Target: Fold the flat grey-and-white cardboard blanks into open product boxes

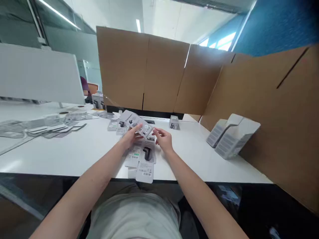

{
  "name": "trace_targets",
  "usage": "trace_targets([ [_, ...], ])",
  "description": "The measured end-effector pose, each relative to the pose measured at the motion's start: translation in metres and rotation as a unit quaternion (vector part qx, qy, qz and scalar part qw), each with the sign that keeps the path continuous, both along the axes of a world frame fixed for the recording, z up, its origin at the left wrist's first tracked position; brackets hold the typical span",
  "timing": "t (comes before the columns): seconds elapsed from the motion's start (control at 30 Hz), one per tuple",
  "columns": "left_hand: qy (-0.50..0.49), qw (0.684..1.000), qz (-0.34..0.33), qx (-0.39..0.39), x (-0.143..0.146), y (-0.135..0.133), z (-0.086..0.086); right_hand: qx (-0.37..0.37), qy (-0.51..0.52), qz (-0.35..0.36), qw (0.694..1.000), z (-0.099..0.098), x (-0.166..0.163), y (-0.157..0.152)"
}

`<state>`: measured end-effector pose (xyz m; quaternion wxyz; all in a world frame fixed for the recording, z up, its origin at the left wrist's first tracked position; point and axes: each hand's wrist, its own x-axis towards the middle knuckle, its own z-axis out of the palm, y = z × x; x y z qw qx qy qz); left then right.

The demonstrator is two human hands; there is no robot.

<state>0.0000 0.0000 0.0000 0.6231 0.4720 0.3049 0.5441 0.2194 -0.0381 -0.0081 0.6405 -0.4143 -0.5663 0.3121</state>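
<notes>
A printed packaging card (133, 120) with a dark device pictured on it is raised above the table, tilted. My left hand (132, 135) grips its lower left edge, fingers closed. My right hand (163, 138) pinches at the card's lower right corner with thumb and fingertips. Right below both hands lies a pile of similar cards (147, 154), overlapping and reaching to the table's front edge. Behind my left hand, more cards (112, 125) lie flat, partly covered by the raised one.
Clear plastic blister pieces (50, 126) spread over the left of the white table (97, 149). A small box (173, 122) stands at the back, two open cartons (230, 136) at right. Cardboard walls (164, 73) rise behind and at right. Another person (84, 84) is partly visible far left.
</notes>
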Motion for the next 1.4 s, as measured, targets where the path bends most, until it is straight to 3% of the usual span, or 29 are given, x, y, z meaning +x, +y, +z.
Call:
trace_targets([
  [0.23,-0.002,1.000,0.021,0.023,0.001,-0.002,0.002,-0.047,0.005,0.002,0.999,0.002,0.002,0.002],
  [0.4,-0.016,0.999,0.011,0.049,0.000,-0.006,0.005,-0.080,0.042,0.063,0.994,0.005,0.000,0.000],
  [0.7,-0.056,0.996,-0.043,0.063,-0.006,-0.004,0.006,-0.049,0.046,0.080,0.995,0.011,0.001,-0.003],
  [0.97,-0.084,0.993,-0.034,0.071,-0.007,-0.003,0.005,-0.050,0.046,0.074,0.995,0.006,-0.004,0.000],
  [1.4,-0.047,0.996,-0.042,0.070,-0.010,0.003,0.000,-0.076,0.048,0.070,0.993,0.010,-0.006,-0.003],
])
